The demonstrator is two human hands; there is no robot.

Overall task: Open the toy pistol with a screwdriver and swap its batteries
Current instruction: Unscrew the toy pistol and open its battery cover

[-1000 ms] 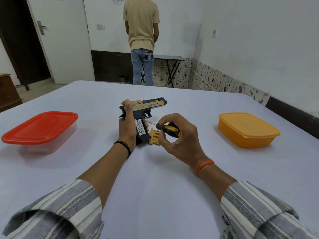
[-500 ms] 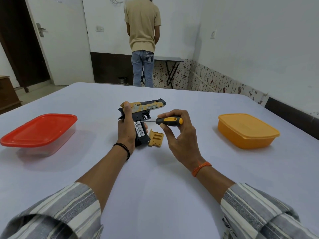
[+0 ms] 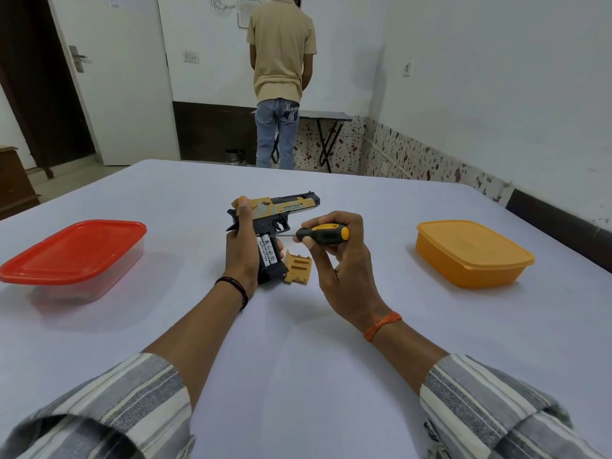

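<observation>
On the table [image 3: 298, 326], the toy pistol's [image 3: 281, 210] open grip shows two batteries [image 3: 266, 251]

Single head-worn wide-angle view, facing forward and down over the worktop [image 3: 298, 342], near both forearms, far wall beyond.

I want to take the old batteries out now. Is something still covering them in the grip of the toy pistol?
Nothing visible covers them. The batteries lie exposed in the grip of the toy pistol, held by the left hand. The cover lies on the table beside the grip. The right hand holds the screwdriver.
</observation>
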